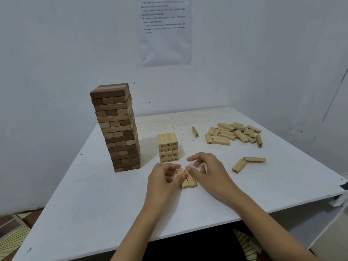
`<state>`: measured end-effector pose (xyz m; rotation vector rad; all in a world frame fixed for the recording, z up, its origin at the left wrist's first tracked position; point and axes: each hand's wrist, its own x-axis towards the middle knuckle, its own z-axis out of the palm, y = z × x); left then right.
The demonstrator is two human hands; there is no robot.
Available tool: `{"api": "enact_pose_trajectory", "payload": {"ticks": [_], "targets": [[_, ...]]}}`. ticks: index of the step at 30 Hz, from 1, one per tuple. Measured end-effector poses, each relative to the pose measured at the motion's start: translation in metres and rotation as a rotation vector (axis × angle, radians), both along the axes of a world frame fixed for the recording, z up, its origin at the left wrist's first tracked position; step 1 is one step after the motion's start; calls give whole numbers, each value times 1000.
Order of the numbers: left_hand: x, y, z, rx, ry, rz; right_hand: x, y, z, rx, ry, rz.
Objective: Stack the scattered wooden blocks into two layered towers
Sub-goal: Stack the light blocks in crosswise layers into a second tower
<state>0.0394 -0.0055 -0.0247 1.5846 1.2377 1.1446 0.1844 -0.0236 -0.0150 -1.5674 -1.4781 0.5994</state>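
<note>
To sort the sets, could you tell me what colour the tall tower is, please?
The tall tower mixes dark and light brown; head view.

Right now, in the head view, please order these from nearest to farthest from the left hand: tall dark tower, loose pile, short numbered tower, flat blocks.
1. Flat blocks, at the left hand thumb.
2. Short numbered tower, just behind the hand.
3. Tall dark tower, behind and left.
4. Loose pile, far back right.
</note>
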Motion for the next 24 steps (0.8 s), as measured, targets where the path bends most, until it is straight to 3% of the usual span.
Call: {"api": "enact_pose_trajectory", "payload": {"ticks": [3,5,10,16,21,24], "targets": [[2,-6,2,-48,-110,3,1,-2,6,-81,331,-10],[-1,-7,3,-76,-133,-48,7,-5,6,-84,360,33],[-7,-7,5,-3,59,-150,17,-12,-2,-52,277,174],[-6,-4,0,112,195,-213,18,-16,-7,111,20,-11],[-8,-7,2,160,273,-247,12,-20,-3,102,109,-65],[-9,-7,1,144,250,-232,6,-28,-2,64,16,-19]]}}
